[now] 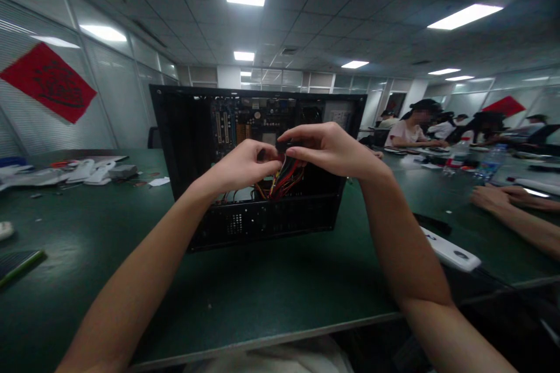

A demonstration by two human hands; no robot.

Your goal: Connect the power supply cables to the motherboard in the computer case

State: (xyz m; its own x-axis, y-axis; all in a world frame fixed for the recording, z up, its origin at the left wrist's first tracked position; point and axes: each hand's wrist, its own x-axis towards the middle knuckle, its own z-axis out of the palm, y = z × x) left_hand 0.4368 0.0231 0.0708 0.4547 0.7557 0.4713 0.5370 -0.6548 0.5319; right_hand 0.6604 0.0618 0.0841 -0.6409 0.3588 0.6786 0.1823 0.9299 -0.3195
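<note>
A black computer case stands on the green table in front of me, its open side facing me. Inside it a motherboard with slots shows at the upper middle. A bundle of red, yellow and black power cables hangs in the middle of the case. My right hand pinches the top of this bundle between thumb and fingers. From the left, my left hand closes its fingertips on the same cables. The cable ends are mostly hidden by my fingers.
Papers and white parts lie at the left, nearer a green-edged item. A white power strip is at the right. Another person's hands rest beyond it, near plastic bottles. Other people sit farther back.
</note>
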